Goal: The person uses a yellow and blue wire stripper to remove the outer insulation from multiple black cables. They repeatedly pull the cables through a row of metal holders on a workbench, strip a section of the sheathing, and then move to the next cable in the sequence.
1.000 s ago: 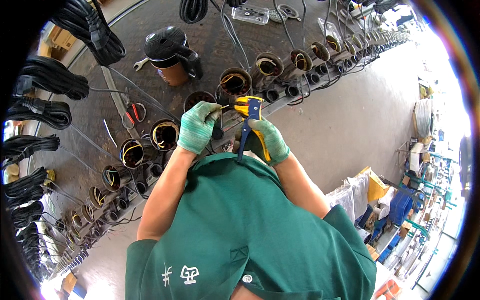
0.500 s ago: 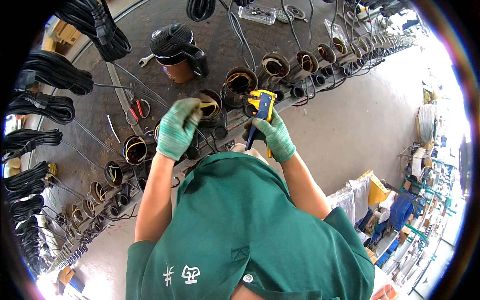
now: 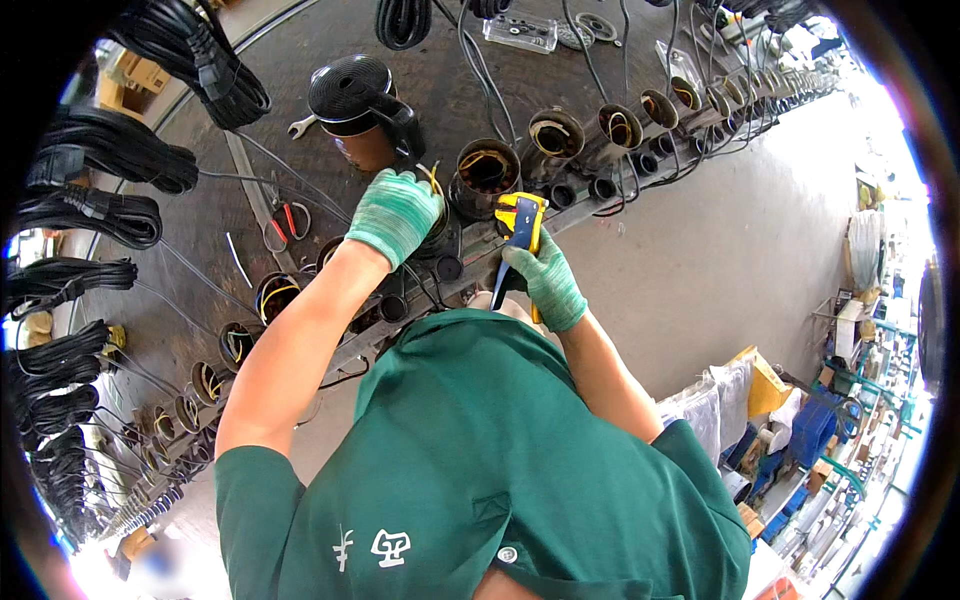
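Note:
My left hand point(image 3: 399, 215), in a green-and-white knit glove, is bent over the mouth of a metal tube in the row. Its fingers are closed, and yellow wires point(image 3: 431, 178) stick up beside the fingertips. The glove hides most of that tube. My right hand point(image 3: 549, 278), gloved alike, is wrapped round a yellow-and-blue wire stripper point(image 3: 523, 215), whose head points up and away from me. Just beyond the stripper stands another open tube point(image 3: 486, 168) with wires coiled inside.
A long row of wired tubes point(image 3: 555, 133) runs along the bench edge. On the dark bench point(image 3: 290, 165) lie a black-topped brown mug point(image 3: 362, 135), a spanner point(image 3: 301, 126) and red-handled scissors point(image 3: 288, 224). Bundled black power cords point(image 3: 120, 150) hang along the far left.
My left hand has moved right and turned over the tube, its fingers closing by the wires. My right hand holds the stripper in nearly the same place.

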The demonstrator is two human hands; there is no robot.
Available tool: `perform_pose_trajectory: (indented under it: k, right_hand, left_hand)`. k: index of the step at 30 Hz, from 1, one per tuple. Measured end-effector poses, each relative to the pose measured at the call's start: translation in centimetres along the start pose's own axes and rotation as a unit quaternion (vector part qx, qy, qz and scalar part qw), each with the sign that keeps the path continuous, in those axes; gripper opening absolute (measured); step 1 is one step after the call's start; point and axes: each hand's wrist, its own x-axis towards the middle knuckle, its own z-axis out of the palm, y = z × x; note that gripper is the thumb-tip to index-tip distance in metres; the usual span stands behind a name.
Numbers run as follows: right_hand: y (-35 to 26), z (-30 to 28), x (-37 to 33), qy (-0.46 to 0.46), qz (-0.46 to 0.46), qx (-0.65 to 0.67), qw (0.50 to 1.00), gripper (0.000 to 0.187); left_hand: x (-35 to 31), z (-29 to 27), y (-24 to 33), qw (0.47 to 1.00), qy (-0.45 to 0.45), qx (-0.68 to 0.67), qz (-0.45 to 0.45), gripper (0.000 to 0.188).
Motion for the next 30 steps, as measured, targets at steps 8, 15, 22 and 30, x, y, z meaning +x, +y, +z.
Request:
perform_pose_trajectory:
  k: [8,15,22,30]
  right_hand:
    - [0.9,-0.7,-1.1,-0.003,0.017,0.012,1.000,0.056]
    - [1.1,-0.6,-0.9,0.004,0.003,0.000,1.000,0.054]
    - [-0.1,0.4,-1.0,0.013,0.001,-0.043,0.999,0.051]
    - [0.1,1.0,-0.9,-0.006,-0.005,-0.031,0.999,0.048]
  left_hand:
    - [0.9,1.4,-0.5,0.998,0.018,0.030,0.047,0.012]
    - [0.5,1.4,-0.7,0.997,0.066,-0.017,0.033,0.015]
    - [-0.9,-0.7,0.5,0.984,0.132,-0.116,-0.012,0.016]
    - [-1.6,-1.9,1.7,0.967,0.031,-0.249,-0.053,0.018]
